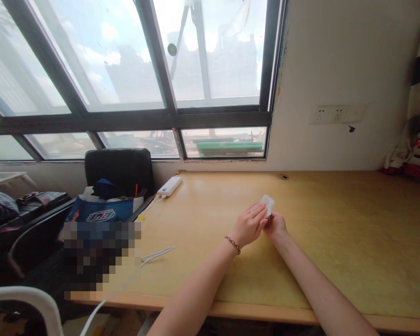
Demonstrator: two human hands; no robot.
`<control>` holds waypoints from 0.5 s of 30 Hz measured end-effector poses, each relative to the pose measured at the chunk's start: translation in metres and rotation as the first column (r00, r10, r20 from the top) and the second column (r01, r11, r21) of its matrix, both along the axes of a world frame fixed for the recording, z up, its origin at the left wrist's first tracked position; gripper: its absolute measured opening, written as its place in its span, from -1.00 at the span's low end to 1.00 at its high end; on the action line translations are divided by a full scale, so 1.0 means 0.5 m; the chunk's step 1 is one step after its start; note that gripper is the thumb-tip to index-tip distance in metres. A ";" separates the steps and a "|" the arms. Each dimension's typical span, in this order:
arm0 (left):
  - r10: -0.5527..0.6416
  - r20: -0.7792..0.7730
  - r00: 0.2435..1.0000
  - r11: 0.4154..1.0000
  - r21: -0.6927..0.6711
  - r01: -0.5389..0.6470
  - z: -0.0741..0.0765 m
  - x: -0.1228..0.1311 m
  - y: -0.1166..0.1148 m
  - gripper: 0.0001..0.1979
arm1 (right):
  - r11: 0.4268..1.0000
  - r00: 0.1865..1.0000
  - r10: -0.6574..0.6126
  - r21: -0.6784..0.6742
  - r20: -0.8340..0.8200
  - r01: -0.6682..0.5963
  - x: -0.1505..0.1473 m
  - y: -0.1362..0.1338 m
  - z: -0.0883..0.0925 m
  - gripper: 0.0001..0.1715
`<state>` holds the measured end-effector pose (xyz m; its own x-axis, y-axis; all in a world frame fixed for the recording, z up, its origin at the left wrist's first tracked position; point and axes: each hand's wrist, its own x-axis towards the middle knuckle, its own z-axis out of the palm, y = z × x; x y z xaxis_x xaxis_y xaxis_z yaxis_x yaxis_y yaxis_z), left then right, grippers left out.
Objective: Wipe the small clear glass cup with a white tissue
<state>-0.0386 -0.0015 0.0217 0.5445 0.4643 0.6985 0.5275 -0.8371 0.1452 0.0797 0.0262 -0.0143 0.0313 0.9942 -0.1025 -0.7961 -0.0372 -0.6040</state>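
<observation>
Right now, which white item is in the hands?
The small white object, pinched between left hand and right hand; the power bank and cable lie apart on the desk.

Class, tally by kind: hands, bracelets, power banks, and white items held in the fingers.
Hands: 2 (left hand, right hand)
Bracelet: 1
Power bank: 1
White item, held by both hands: 1
Total: 5

Wooden desk [336,242] beneath bright window [126,60]
</observation>
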 end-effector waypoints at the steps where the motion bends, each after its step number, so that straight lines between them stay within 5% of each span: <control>1: 0.027 0.013 1.000 1.000 -0.009 -0.027 0.000 -0.002 0.002 -0.64 | 0.999 1.000 0.029 -0.041 0.004 -0.029 -0.001 -0.001 0.000 -0.84; 8: 0.197 0.221 0.955 0.951 -0.280 -0.131 -0.010 -0.006 0.019 -0.61 | 0.995 0.999 0.038 -0.095 0.022 -0.036 0.014 0.003 0.012 -0.80; 12: 0.376 0.346 0.860 0.802 -0.585 -0.116 -0.035 -0.005 0.043 -0.43 | 0.996 1.000 -0.024 -0.089 -0.011 0.023 0.031 0.013 0.009 -0.76; 15: 0.434 0.446 0.783 0.710 -0.704 0.008 -0.045 -0.001 0.054 -0.39 | 0.995 0.998 -0.066 -0.077 0.004 0.066 0.037 0.016 0.007 -0.76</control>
